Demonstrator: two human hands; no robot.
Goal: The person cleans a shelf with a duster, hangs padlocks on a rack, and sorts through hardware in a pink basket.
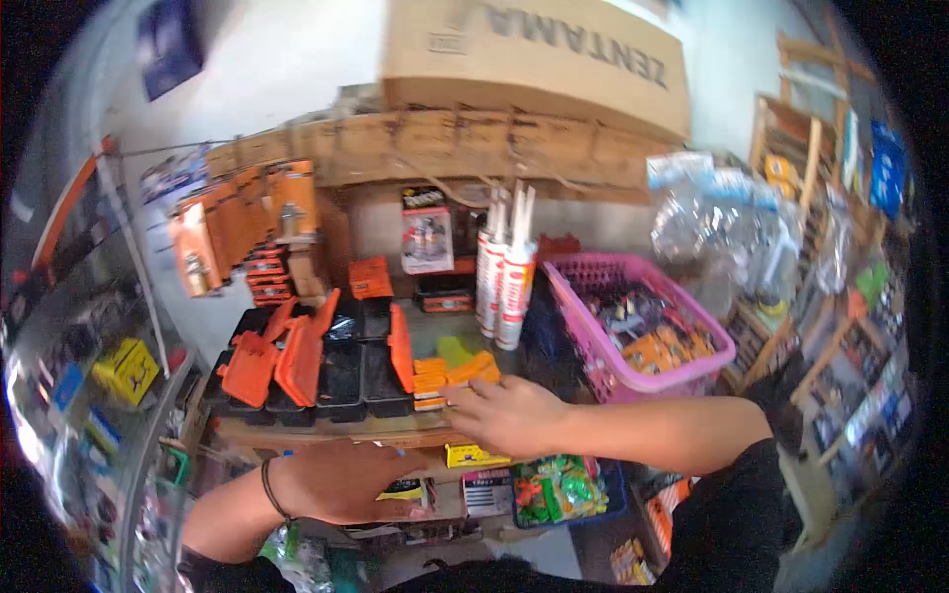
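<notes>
My right hand [509, 415] reaches over the shelf edge with its fingers on a tilted small orange box [474, 369]. Beside that lies a stack of similar orange boxes [429, 383]. A yellow-green piece [455, 351] shows just behind them. My left hand [351, 479], with a dark band at the wrist, is lower and to the left, fingers stretched out and slightly blurred. Below its fingertips lies a yellow and black packet [403, 489]. Left of the orange boxes stand black bins [341, 381] with raised orange lids [301, 361].
White sealant tubes [514, 296] stand upright behind the boxes. A pink basket [643, 376] of small packets sits at right. A blue tray [524, 522] holds green packets. Orange packs [237, 222] hang at left, and a large cardboard box [539, 59] is above.
</notes>
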